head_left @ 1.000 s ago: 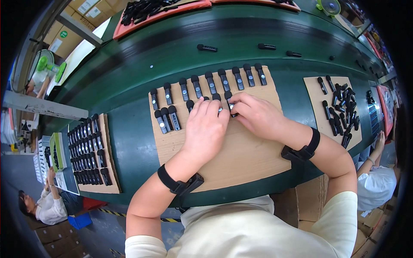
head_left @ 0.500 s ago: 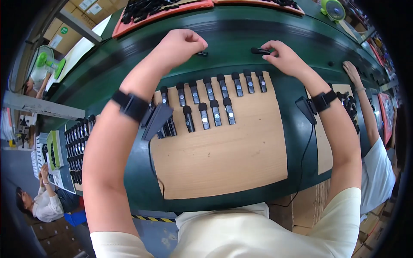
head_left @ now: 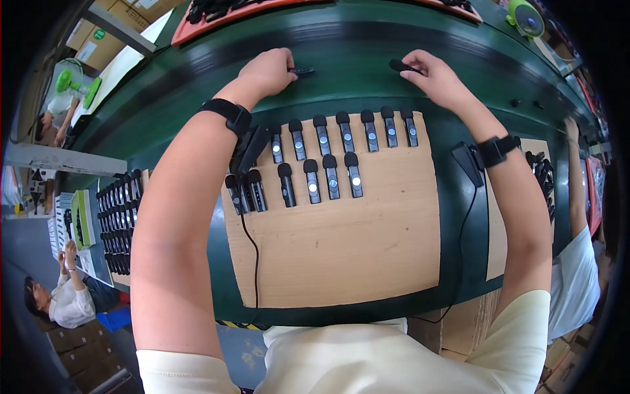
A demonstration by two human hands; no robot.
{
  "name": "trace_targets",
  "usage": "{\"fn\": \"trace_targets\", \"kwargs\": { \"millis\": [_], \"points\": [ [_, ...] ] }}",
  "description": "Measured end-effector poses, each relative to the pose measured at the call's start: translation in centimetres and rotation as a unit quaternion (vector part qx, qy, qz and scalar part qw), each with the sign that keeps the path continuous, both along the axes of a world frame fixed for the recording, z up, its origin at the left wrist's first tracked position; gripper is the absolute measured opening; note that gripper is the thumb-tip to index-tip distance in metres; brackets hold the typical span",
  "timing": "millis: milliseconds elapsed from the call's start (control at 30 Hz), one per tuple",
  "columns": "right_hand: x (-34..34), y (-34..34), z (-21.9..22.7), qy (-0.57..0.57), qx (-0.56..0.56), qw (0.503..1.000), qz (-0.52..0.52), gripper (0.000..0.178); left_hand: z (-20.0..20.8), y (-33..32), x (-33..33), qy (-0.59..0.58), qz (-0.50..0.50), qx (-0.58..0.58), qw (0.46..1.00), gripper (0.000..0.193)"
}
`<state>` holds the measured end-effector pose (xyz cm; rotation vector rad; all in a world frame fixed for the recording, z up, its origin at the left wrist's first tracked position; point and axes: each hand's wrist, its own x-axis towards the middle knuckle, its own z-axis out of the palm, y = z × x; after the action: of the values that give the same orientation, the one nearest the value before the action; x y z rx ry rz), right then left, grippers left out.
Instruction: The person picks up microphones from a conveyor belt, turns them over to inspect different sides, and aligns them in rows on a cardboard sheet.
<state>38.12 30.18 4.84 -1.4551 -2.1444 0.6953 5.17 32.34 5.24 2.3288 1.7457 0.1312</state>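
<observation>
My left hand (head_left: 268, 72) is closed at the far side of the green surface, its fingertips on a small black clip-on microphone (head_left: 303, 71) that lies nearly level. Between the thumb and fingers of my right hand (head_left: 434, 77) is another black microphone (head_left: 399, 65), its foam tip pointing left. Closer to me, a brown cardboard sheet (head_left: 341, 256) carries two rows of similar microphones (head_left: 344, 133) with black foam tops. Some of them show a pale round spot on the body. My left forearm partly covers the left end of the rows.
Red trays (head_left: 262, 14) of black parts stand along the far edge. More microphones (head_left: 118, 223) are lined up at the left. On the right, a second cardboard sheet (head_left: 497, 230) holds black pieces near a co-worker's arm (head_left: 577, 184). Cables hang from my wrist straps.
My left hand has shifted left, and the microphone at its fingertips shows more. My right hand has turned its microphone, which now tilts with the foam tip up. The co-worker's arm has moved outward.
</observation>
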Motion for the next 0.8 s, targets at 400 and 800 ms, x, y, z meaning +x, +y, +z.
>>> {"fn": "trace_targets", "kwargs": {
  "millis": [400,800],
  "points": [
    [-1.1,-21.3,4.0,0.315,-0.052,0.948,0.004,0.029,4.7,-19.9,3.1,-0.452,-0.102,0.04,0.885,0.025],
    [-7.0,-28.7,2.8,0.362,-0.05,0.929,0.062,0.029,1.8,-33.7,2.1,-0.645,0.061,-0.056,0.76,0.031]
  ]
}}
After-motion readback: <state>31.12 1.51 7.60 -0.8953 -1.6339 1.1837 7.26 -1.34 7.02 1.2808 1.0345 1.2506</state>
